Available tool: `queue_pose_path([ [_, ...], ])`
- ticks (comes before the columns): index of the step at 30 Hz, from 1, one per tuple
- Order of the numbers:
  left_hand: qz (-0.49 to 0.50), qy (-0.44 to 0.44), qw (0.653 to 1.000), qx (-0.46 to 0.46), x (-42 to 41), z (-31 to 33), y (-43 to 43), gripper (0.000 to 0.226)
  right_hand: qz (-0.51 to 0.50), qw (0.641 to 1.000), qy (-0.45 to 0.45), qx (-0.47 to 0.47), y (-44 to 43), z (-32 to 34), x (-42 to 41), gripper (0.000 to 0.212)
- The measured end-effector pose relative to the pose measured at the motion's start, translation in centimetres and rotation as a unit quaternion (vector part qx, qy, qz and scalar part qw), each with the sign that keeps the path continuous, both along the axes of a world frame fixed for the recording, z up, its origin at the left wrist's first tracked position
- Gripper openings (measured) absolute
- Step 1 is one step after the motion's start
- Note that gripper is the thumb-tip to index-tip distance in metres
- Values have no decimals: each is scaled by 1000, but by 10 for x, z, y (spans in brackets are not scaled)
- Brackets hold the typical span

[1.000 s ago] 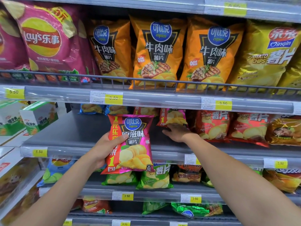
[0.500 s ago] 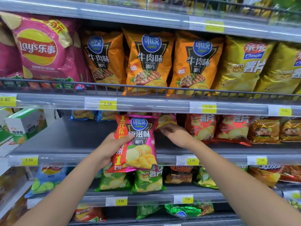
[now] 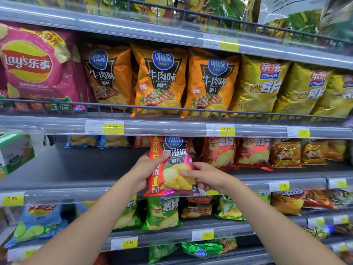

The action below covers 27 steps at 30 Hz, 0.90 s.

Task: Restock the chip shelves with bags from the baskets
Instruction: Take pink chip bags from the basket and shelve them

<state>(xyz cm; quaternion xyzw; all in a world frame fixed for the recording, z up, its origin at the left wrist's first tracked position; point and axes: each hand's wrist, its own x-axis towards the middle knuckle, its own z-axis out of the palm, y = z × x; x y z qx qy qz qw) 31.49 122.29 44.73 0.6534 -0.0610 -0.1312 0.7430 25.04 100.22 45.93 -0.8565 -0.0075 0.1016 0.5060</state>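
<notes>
A red and pink Copico chip bag [image 3: 172, 165] stands upright at the front of the middle grey shelf [image 3: 80, 169]. My left hand [image 3: 147, 169] grips its left edge, thumb across the front. My right hand [image 3: 204, 176] holds its lower right side, fingers on the front. Behind the bag, more small bags of the same kind [image 3: 141, 141] sit at the back of the shelf. No basket is in view.
Red chip bags [image 3: 236, 153] and gold bags [image 3: 286, 153] fill the same shelf to the right; its left part is bare. Orange beef-flavour bags [image 3: 160, 79] stand behind a wire rail above. Green bags [image 3: 162, 215] lie on the shelf below.
My right hand left the back of the shelf and came onto the bag's lower right side. The bag moved right and up toward the shelf. The camera tilted upward.
</notes>
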Motion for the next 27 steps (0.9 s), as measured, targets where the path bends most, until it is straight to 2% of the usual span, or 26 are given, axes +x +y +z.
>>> queue_pose_path([
  [4, -8, 3, 1000, -8, 1, 3, -2, 61, -29, 999, -8, 42, -8, -6, 6, 37],
  [7, -20, -23, 1000, 8, 3, 3, 2, 60, -62, 997, -21, 50, -14, -9, 15, 48],
  [12, -44, -94, 985, 137, 6, 10, 7, 42, -137, 988, -56, 40, -20, -11, 36, 76],
  [16, -38, -142, 957, 251, 19, 9, 3, 53, -161, 984, -80, 0, -19, -18, 46, 79],
  [19, -39, -155, 940, 300, 25, 6, -1, 50, -167, 978, -122, -18, -19, -28, 59, 81],
  [23, -28, -155, 927, 342, 37, 1, -9, 51, -174, 977, -123, 3, -19, -34, 67, 67],
  [27, -20, -144, 925, 350, 50, -6, -14, 29, -152, 982, -109, 15, -23, -31, 69, 24],
])
